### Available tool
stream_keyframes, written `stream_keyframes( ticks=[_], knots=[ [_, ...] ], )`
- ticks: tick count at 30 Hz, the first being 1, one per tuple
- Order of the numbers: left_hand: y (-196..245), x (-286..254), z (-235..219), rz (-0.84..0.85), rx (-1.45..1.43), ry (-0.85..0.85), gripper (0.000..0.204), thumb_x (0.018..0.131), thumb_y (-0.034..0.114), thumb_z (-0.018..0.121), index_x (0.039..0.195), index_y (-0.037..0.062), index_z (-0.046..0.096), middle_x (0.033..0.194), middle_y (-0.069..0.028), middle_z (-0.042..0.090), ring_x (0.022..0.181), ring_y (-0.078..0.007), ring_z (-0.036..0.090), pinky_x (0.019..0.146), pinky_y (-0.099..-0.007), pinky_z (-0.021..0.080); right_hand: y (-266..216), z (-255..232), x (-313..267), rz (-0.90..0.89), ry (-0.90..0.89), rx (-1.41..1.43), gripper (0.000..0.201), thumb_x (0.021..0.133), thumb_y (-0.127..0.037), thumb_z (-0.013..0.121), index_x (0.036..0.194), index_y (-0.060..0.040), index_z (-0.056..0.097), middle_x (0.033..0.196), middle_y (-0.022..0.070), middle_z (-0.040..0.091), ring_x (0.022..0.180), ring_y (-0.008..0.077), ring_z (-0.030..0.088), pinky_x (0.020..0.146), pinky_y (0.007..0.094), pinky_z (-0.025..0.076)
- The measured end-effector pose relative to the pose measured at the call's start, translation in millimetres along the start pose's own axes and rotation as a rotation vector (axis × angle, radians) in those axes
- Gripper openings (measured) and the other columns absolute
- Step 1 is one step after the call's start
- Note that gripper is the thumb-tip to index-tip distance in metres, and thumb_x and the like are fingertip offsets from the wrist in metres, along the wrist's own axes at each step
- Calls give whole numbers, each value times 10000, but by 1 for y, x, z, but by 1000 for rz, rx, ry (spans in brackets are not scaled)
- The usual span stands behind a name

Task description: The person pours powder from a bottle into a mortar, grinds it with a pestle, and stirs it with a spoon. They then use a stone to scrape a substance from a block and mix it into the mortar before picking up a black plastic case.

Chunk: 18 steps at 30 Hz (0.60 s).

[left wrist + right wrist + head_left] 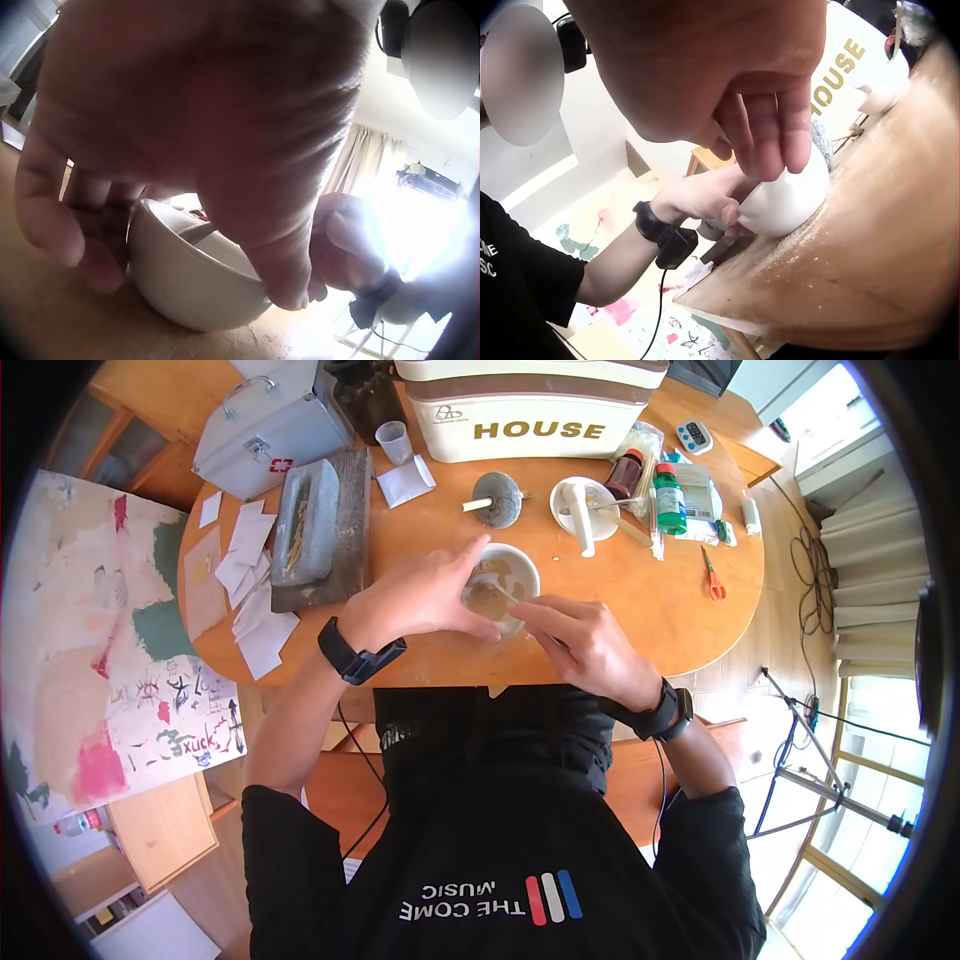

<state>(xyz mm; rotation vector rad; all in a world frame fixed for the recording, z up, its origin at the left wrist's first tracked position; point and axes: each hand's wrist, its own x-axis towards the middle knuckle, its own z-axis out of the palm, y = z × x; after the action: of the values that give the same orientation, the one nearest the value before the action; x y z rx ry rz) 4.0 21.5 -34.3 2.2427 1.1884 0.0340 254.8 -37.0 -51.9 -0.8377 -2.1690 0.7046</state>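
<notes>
A white bowl with a beige, pasty mixture inside stands near the table's front edge. My left hand holds it, thumb on the near side and fingers round the far side; the left wrist view shows the thumb tip at the rim of the bowl. From the right, my right hand pinches a thin metal spoon that slants into the mixture. Its lower end is hidden in the bowl. Pale powder is scattered on the wood beside the bowl.
Beyond the bowl lie a grey stone wheel with a pale axle and a white mortar with a pestle. Left are a stone trough and paper sheets. Bottles and orange scissors lie right; a HOUSE box stands behind.
</notes>
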Motion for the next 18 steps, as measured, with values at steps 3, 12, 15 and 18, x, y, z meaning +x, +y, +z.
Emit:
stream_keyframes(
  ticks=[3, 12, 15, 18],
  knots=[
    [-7, -1, 6, 62, -14, 47, 1111, 749, 451, 913, 1582, 22, 317, 1417, -269, 571, 1277, -417, 601, 1030, -459, 517, 0, -3, -7, -26, -14, 45, 293, 887, 49, 696, 1174, -7, 708, 941, 155, 726, 721, 358, 695, 622, 422, 555],
    [-8, 4, 9, 141, -96, 56, 1107, 745, 299, 937, 1612, 42, 299, 1534, -213, 467, 1357, -379, 544, 1110, -429, 475, 4, -5, -15, 12, 58, 103, 221, 943, 26, 679, 1160, -2, 706, 927, 175, 728, 718, 359, 698, 622, 416, 551],
    [-10, 3, 7, 198, -111, 56, 1080, 737, 293, 935, 1614, 100, 334, 1493, -188, 492, 1338, -368, 558, 1091, -429, 487, 3, -11, -13, 53, 106, 15, 193, 939, 26, 680, 1129, 2, 702, 904, 181, 723, 708, 372, 697, 619, 426, 553],
    [-3, 4, 0, 163, -84, 3, 1055, 720, 311, 936, 1605, 166, 380, 1418, -159, 530, 1299, -357, 580, 1052, -433, 507, 4, -19, -2, 56, 93, -72, 173, 936, 10, 684, 1109, 3, 696, 861, 198, 714, 704, 390, 697, 617, 430, 553]
  ],
)
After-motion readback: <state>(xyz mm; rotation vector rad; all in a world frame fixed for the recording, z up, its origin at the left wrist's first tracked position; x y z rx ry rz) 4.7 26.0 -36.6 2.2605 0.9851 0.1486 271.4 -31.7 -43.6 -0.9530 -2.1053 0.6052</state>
